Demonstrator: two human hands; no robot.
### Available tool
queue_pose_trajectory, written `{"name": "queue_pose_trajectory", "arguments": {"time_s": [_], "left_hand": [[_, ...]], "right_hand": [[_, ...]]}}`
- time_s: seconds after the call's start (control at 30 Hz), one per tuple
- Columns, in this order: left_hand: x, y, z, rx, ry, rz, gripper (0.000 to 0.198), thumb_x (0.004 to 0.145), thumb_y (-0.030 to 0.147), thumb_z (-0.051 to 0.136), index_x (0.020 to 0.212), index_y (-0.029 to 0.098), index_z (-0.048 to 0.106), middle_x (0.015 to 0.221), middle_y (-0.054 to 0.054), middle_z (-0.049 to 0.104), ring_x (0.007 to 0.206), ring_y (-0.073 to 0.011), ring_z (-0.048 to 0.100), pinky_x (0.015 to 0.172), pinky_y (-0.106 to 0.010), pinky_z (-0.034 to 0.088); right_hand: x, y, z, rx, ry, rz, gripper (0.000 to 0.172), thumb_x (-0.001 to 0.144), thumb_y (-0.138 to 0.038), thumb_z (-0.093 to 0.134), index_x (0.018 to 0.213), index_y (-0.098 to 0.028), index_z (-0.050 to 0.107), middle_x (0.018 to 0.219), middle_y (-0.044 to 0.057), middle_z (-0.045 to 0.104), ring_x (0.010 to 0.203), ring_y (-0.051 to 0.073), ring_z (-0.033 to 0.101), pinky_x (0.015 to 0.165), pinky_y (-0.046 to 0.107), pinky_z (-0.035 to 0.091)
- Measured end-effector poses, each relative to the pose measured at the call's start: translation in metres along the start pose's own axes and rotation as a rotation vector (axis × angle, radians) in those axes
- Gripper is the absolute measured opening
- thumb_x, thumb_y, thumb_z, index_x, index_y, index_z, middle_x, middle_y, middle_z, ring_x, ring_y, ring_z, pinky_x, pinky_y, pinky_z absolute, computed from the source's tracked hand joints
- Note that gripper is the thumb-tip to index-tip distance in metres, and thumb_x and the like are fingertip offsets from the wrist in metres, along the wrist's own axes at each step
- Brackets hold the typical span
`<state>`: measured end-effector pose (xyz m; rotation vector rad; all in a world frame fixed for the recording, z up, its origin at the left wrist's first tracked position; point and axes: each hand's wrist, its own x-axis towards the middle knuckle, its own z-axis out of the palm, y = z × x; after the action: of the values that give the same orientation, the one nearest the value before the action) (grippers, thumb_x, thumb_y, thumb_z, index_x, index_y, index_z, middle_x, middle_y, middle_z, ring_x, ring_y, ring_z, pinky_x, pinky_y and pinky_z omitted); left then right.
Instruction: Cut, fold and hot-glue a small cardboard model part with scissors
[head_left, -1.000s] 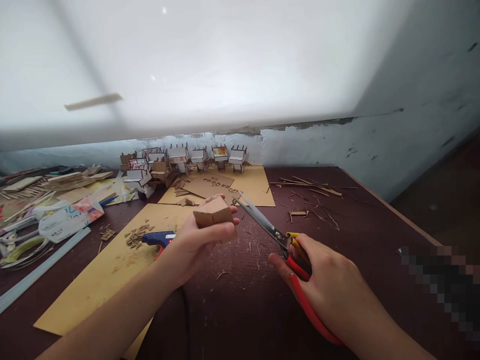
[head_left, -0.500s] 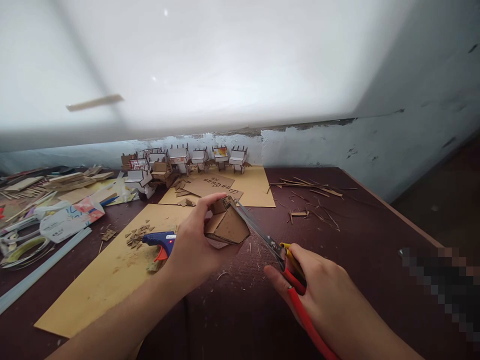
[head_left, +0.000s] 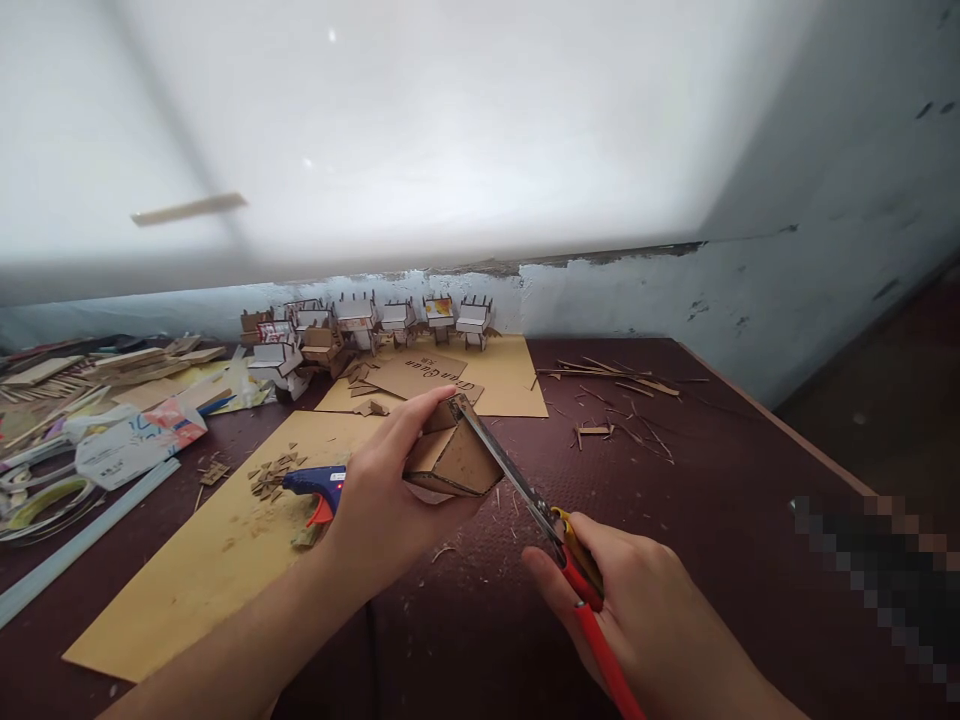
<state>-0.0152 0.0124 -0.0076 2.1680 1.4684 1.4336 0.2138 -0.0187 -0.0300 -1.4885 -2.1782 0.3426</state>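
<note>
My left hand [head_left: 386, 490] is wrapped round a small folded cardboard piece [head_left: 465, 457], holding it up above the table with its open side tilted towards me. My right hand [head_left: 637, 590] grips scissors [head_left: 529, 490] with red and yellow handles. Their blades lie along the upper right edge of the cardboard piece, the tips near its top corner. Whether the blades touch the cardboard I cannot tell. Just left of my left hand, a blue glue gun [head_left: 315, 482] with an orange trigger rests on a tan board [head_left: 195, 590].
Several small cardboard models [head_left: 356, 320] stand along the wall. Lettered cardboard [head_left: 420, 375] lies before them. Thin offcuts [head_left: 630, 380] are scattered at the right rear of the dark table [head_left: 720, 480]. Tape rolls [head_left: 49, 505] and wood strips [head_left: 127, 360] crowd the left.
The scissor blades have come closer together and now lie along the cardboard's edge. My right hand has moved slightly left and down. The left hand keeps its hold.
</note>
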Motion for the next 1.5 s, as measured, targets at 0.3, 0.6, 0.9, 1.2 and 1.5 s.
{"name": "queue_pose_trajectory", "arguments": {"time_s": [0.3, 0.6, 0.9, 1.2, 1.5], "left_hand": [[-0.001, -0.002, -0.001, 0.006, 0.002, 0.04, 0.076, 0.073, 0.028, 0.086, 0.142, 0.031, 0.053, 0.132, -0.008, 0.065, 0.11, -0.0288, 0.066, 0.098, -0.044, 0.055], [-0.002, 0.001, -0.001, 0.035, 0.028, 0.089, 0.074, 0.074, 0.026, 0.085, 0.141, 0.03, 0.054, 0.133, -0.008, 0.064, 0.111, -0.0275, 0.066, 0.099, -0.041, 0.056], [-0.003, 0.002, -0.002, 0.056, 0.058, 0.114, 0.072, 0.073, 0.022, 0.085, 0.139, 0.025, 0.057, 0.131, -0.007, 0.066, 0.114, -0.0247, 0.068, 0.1, -0.034, 0.057], [0.001, 0.016, -0.019, 0.197, 0.222, 0.256, 0.072, 0.075, 0.021, 0.084, 0.141, 0.023, 0.056, 0.143, -0.011, 0.06, 0.131, -0.0277, 0.059, 0.113, -0.039, 0.049], [0.01, 0.008, -0.021, 0.243, 0.293, 0.149, 0.074, 0.073, 0.04, 0.088, 0.138, 0.023, 0.058, 0.13, -0.009, 0.062, 0.114, -0.0255, 0.063, 0.1, -0.04, 0.055]], "right_hand": [[-0.003, 0.0, 0.009, -0.011, 0.061, -0.027, 0.05, 0.101, -0.06, 0.045, 0.063, -0.028, 0.035, 0.047, -0.005, 0.051, 0.038, 0.014, 0.043, 0.042, 0.028, 0.029], [-0.004, -0.002, 0.009, -0.247, 0.214, -0.156, 0.052, 0.103, -0.055, 0.045, 0.059, -0.027, 0.042, 0.042, -0.004, 0.053, 0.03, 0.017, 0.049, 0.038, 0.029, 0.029], [-0.008, 0.001, 0.013, -0.364, 0.294, -0.184, 0.061, 0.108, -0.055, 0.031, 0.059, -0.025, 0.051, 0.044, -0.002, 0.057, 0.032, 0.019, 0.059, 0.039, 0.031, 0.029], [0.001, 0.005, 0.01, -0.348, 0.21, -0.029, 0.064, 0.104, -0.064, 0.033, 0.059, -0.026, 0.056, 0.042, 0.0, 0.06, 0.035, 0.024, 0.061, 0.044, 0.031, 0.024], [0.027, 0.034, -0.025, -0.105, 0.147, 0.282, 0.065, 0.095, -0.078, 0.033, 0.058, -0.026, 0.045, 0.048, 0.001, 0.056, 0.043, 0.019, 0.052, 0.047, 0.029, 0.034]]}}
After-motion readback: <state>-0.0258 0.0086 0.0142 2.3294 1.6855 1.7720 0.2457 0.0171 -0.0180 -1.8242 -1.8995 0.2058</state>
